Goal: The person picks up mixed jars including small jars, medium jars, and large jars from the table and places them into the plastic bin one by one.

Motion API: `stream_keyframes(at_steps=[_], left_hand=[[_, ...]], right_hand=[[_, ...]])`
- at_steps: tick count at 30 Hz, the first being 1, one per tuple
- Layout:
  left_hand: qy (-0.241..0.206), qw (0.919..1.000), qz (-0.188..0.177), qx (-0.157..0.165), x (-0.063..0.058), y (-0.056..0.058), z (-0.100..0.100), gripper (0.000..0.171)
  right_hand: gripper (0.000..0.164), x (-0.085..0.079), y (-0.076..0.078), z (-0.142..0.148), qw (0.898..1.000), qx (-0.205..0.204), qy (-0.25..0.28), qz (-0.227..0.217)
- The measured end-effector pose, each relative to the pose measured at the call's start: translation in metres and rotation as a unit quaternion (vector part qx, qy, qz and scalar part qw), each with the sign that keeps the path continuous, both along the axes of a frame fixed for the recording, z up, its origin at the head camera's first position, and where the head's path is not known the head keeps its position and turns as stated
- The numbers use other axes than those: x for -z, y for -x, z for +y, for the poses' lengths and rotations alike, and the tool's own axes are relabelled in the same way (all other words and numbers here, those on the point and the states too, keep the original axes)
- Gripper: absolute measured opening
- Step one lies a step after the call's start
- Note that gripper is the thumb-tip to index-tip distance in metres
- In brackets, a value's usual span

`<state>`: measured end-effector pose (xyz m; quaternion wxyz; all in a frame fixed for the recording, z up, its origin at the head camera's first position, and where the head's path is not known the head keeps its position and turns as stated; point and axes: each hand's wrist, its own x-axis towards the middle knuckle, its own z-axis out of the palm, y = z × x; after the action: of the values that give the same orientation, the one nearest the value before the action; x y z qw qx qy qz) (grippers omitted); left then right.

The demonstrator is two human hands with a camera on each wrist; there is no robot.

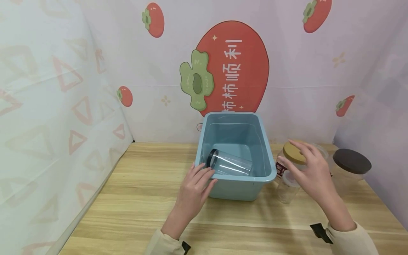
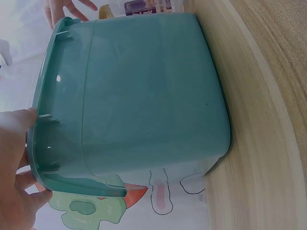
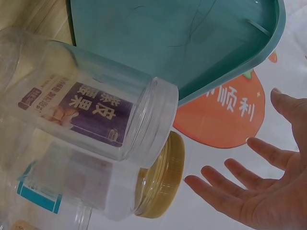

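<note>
My left hand (image 1: 194,186) holds the near left corner of a blue-green plastic bin (image 1: 234,189), fingers over the rim and thumb on the outside. Inside the bin a clear jar (image 1: 234,164) with a black lid lies on its side. My right hand (image 1: 313,173) hovers over a group of clear jars, fingers spread and holding nothing. Closest to it are a jar with a gold lid (image 1: 293,153) and a smaller clear jar (image 1: 287,191) in front. In the right wrist view, a clear-lidded jar (image 3: 153,124) bears a purple label, and the fingers stay apart from it.
A larger jar with a dark lid (image 1: 352,161) stands at the right side of the wooden table (image 1: 143,198). Another clear lid (image 1: 320,150) shows behind the right hand. A printed cloth (image 1: 159,120) hangs behind the table and along both sides.
</note>
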<state>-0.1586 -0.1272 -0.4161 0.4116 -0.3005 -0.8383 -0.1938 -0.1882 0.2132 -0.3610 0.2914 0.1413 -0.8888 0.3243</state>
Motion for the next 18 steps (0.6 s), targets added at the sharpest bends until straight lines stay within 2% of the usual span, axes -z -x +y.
stream_keyframes(at_steps=[18], left_hand=[[0.003,1.0000,0.002,0.000,0.000,0.000,0.000,0.026]], right_hand=[[0.058,0.008,0.002,0.016,0.999,0.019,0.006,0.028]])
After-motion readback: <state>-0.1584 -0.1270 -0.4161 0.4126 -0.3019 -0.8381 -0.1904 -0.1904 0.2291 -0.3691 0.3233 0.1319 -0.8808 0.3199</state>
